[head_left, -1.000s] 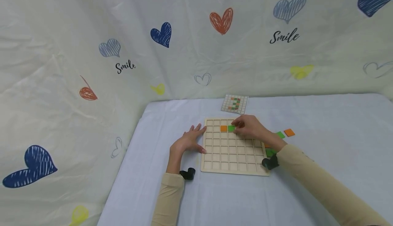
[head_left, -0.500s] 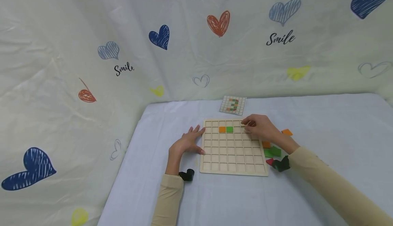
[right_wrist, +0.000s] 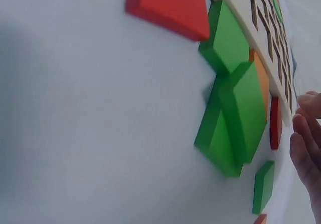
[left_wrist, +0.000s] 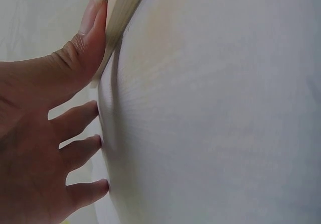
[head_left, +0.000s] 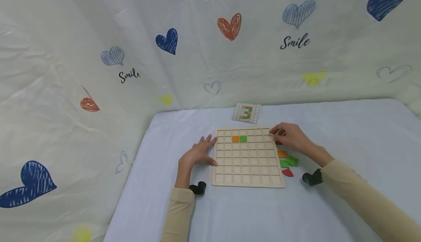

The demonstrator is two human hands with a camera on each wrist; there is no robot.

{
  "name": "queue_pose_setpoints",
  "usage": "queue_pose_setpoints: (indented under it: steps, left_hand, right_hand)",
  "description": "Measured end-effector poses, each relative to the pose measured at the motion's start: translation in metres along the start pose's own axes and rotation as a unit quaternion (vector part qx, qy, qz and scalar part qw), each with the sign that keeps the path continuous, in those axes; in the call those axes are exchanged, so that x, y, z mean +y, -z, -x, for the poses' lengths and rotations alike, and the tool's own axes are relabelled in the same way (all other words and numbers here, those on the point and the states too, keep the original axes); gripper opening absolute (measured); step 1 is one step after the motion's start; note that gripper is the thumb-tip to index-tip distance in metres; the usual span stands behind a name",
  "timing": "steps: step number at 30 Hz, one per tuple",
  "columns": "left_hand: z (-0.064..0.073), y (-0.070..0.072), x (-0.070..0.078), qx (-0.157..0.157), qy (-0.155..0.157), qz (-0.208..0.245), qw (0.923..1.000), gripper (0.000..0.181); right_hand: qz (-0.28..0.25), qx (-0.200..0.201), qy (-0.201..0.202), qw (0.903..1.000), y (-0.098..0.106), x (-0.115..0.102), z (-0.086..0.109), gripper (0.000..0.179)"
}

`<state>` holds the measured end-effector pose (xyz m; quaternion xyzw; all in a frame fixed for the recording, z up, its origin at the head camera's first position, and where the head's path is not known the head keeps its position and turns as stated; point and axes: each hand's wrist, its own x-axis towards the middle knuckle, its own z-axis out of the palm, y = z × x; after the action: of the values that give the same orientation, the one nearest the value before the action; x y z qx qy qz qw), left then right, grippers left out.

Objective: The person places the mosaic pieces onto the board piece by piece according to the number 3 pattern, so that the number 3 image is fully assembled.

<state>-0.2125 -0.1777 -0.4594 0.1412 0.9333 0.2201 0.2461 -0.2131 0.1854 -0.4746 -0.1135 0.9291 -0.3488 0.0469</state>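
My left hand (head_left: pixel 196 154) is spread at the left edge of a wooden grid board (head_left: pixel 248 161). Its thumb (left_wrist: pixel 93 20) rests against the board's side in the left wrist view. An orange square tile (head_left: pixel 235 139) and a green square tile (head_left: pixel 243 138) sit side by side in the second row. My right hand (head_left: pixel 291 136) hovers by the board's upper right corner, fingers loosely bent, with no tile visible between them. Close below its fingers, a red tile (right_wrist: pixel 276 123) lies beside the board in the right wrist view.
Right of the board lie an orange tile (head_left: pixel 282 154), overlapping green tiles (head_left: pixel 292 160) and a red curved-edge piece (head_left: pixel 287 172). Another green tile (right_wrist: pixel 264 186) lies farther out. A card with a coloured grid pattern (head_left: pixel 246 113) lies behind the board. White cloth (head_left: pixel 243 212) covers the table.
My right hand has let go of the green tile in the second row and moved right to the board's edge, uncovering the loose tiles. The left hand stays at the board.
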Motion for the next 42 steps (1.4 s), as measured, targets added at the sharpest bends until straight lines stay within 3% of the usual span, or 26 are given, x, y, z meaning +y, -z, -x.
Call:
queue_pose_setpoints:
  steps: [13,23,33,42]
  left_hand:
    - [0.000,-0.002,0.001,0.005,0.009,0.009,0.9999,0.104]
    - [-0.002,-0.002,-0.001,0.005,0.002,0.005,1.0000,0.104]
    - [-0.002,-0.002,0.000,0.003,0.003,0.005,1.0000,0.103]
    - [-0.001,-0.002,0.001,0.004,0.003,0.004,1.0000,0.103]
  right_hand:
    - [0.023,-0.008,-0.017,0.9996,0.008,0.020,0.012,0.024]
    - [0.035,-0.019,0.000,0.9992,0.005,0.022,0.013,0.023]
    - [0.030,-0.010,0.013,0.9994,0.003,0.022,0.012,0.022]
    - [0.014,0.021,0.033,0.9991,-0.001,0.019,0.014,0.019]
